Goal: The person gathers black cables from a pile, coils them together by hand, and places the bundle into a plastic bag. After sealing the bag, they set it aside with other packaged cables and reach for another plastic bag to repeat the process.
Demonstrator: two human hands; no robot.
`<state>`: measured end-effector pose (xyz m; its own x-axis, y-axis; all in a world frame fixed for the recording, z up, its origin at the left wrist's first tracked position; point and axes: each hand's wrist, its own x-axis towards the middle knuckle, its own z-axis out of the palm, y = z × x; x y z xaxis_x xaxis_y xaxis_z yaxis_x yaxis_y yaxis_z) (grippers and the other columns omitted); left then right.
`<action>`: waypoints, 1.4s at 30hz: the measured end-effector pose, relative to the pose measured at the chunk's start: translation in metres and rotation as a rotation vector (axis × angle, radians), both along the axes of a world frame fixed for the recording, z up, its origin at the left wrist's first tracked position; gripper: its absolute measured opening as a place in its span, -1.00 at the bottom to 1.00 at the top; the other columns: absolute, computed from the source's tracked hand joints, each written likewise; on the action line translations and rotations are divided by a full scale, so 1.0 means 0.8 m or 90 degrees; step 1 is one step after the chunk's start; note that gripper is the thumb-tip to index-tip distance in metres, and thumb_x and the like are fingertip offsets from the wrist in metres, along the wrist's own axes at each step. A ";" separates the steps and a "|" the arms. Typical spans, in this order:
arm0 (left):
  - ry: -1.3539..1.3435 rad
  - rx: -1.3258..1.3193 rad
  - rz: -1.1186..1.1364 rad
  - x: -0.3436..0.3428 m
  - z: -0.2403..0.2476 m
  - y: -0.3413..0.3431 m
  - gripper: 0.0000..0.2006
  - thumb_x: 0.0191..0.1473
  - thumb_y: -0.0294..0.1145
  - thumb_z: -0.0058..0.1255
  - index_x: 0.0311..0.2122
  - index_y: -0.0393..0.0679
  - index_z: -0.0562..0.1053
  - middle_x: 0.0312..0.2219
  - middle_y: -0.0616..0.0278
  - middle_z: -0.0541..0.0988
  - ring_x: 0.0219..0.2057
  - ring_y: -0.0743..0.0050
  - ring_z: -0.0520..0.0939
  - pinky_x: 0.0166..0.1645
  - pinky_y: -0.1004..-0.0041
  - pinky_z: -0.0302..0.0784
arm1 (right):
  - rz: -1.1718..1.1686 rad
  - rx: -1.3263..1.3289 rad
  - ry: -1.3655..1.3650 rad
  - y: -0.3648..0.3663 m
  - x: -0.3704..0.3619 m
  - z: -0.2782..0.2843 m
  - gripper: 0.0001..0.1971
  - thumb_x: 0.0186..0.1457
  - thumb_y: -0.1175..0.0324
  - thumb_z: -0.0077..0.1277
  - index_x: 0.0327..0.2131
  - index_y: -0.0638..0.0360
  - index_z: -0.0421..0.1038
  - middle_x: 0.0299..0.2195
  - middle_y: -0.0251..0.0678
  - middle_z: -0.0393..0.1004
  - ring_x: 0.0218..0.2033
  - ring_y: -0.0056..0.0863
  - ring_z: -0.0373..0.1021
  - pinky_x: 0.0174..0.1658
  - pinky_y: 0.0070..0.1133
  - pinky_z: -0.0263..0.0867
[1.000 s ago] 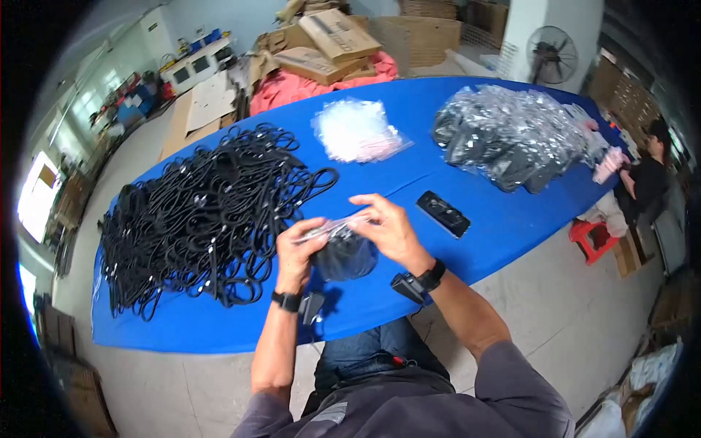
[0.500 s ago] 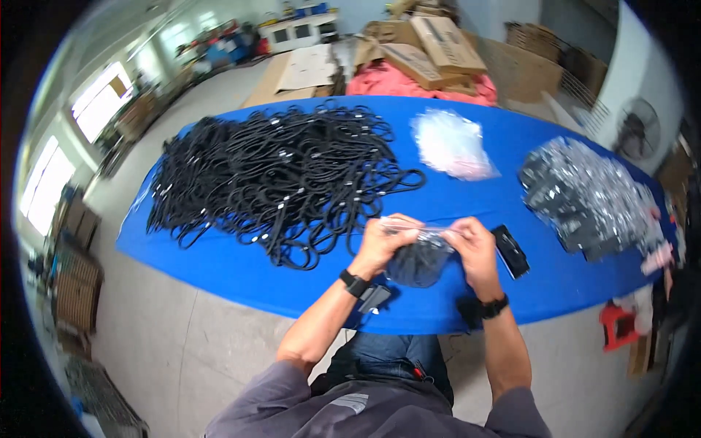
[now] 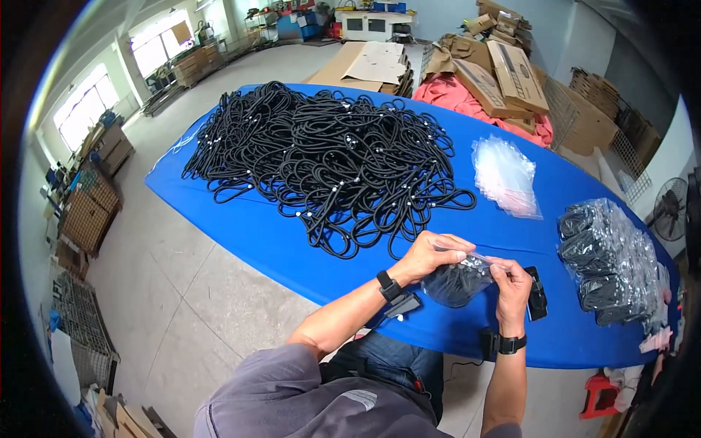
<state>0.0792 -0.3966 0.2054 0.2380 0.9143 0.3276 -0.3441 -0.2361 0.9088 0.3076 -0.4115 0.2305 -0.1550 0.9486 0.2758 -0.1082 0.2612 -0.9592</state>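
Observation:
Near the front edge of the blue-covered table (image 3: 255,237), a clear plastic bag (image 3: 458,285) filled with black cord loops hangs between my hands. My left hand (image 3: 431,257) pinches the left end of its top edge, and my right hand (image 3: 511,281) grips the right end. A large tangled heap of black elastic cord loops (image 3: 321,146) with small whitish clips lies to the left and beyond. Flat empty clear bags (image 3: 505,175) are stacked past my hands. Right of them, filled bags (image 3: 610,255) form a pile.
A black phone (image 3: 537,296) lies beside my right hand. Under my left wrist is a small grey device (image 3: 404,305). Flattened cardboard boxes (image 3: 511,80) rest on pink cloth behind the table. A fan (image 3: 669,210) stands at far right, and a red stool (image 3: 603,394) below the table's right end.
The view has swung left, so the whole table sits further right in the picture. Both hands still hold the bag's top edge, with the fingers now closer together along it.

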 end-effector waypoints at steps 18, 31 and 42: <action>-0.053 -0.059 0.002 0.002 -0.010 0.023 -0.81 0.07 -0.49 0.19 -0.20 -0.34 0.62 -0.07 -0.07 0.62 -0.02 0.23 0.61 0.15 0.34 0.46 | -0.056 0.017 -0.035 0.024 0.021 -0.020 -0.84 0.15 0.55 0.13 -0.19 0.40 0.57 -0.28 -0.26 0.63 -0.28 -0.64 0.48 -0.12 -0.67 0.38; -0.096 -0.011 0.075 0.112 0.005 0.080 -0.90 0.10 -0.49 0.19 -0.30 -0.30 0.59 -0.22 0.03 0.64 -0.07 0.24 0.60 0.09 0.28 0.46 | 0.045 0.046 -0.110 0.059 0.086 0.007 -0.40 0.00 0.45 0.30 0.13 0.32 0.35 -0.01 -0.18 0.52 0.01 -0.48 0.44 0.09 -0.54 0.34; -0.166 0.007 0.047 0.192 0.006 0.130 -0.83 0.11 -0.42 0.21 -0.22 -0.25 0.56 -0.19 0.10 0.64 -0.13 0.33 0.60 0.04 0.33 0.49 | 0.037 0.082 -0.427 0.090 0.187 0.027 -0.45 0.04 0.36 0.27 0.12 0.19 0.38 -0.10 -0.20 0.56 -0.08 -0.43 0.50 0.03 -0.51 0.36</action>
